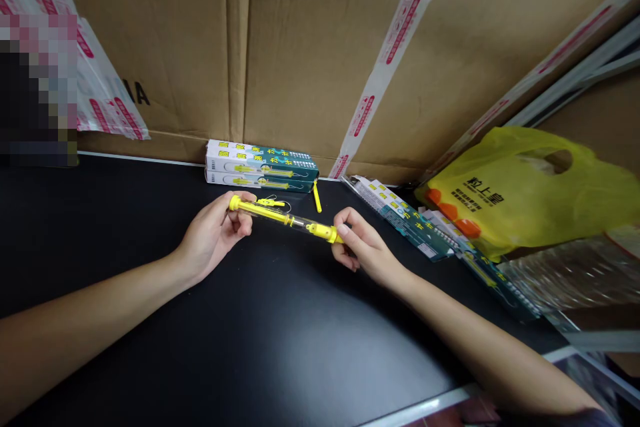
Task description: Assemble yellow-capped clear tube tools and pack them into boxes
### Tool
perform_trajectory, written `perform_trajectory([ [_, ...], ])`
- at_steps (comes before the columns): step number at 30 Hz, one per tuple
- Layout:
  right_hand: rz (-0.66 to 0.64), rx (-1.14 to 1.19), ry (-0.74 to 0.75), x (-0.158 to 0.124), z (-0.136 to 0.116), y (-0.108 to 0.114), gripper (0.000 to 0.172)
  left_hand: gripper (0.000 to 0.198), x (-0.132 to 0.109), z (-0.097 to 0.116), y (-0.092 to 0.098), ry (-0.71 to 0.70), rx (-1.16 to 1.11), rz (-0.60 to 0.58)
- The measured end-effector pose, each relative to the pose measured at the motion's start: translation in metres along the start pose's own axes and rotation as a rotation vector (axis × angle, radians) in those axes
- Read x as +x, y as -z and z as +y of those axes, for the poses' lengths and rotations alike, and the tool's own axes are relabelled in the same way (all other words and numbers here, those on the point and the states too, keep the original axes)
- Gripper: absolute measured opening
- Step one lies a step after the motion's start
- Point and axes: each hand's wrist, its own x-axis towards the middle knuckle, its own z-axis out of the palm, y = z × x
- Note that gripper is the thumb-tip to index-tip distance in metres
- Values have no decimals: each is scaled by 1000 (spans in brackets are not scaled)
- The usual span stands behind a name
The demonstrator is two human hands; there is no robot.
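Note:
A clear tube with yellow ends and yellow inner parts [270, 213] is held up between my two hands above the black table [280, 347]. My left hand [213, 233] has its fingers closed round the yellow cap at the left end. At the other end, my right hand [364, 243] pinches the tube's yellow tip between thumb and fingers. Just behind the tube lie small yellow pieces with a thin metal hook [271, 201]. A short yellow stick [317, 197] rests beside the stacked boxes.
Printed boxes [260, 167] are stacked at the back by a cardboard wall [310, 47]. More flat boxes [405, 217] lie to the right, next to a yellow plastic bag [530, 187] and clear plastic wrapping [575, 273].

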Motion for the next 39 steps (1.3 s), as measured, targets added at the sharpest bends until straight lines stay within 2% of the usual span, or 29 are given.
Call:
perform_trajectory([
  [5,-2,218,-132,0,-2,-8,30,31,0,0,-1,-3,23,5],
  [10,-15,281,-163,-1,-5,-9,29,31,0,0,-1,-4,37,2],
  [22,40,122,-84,2,-1,0,24,27,0,1,0,20,39,18],
  [28,61,136,-62,4,0,1,22,28,0,2,-2,23,60,21],
  [39,12,203,7,3,-4,5,22,31,0,4,-6,60,31,53],
])
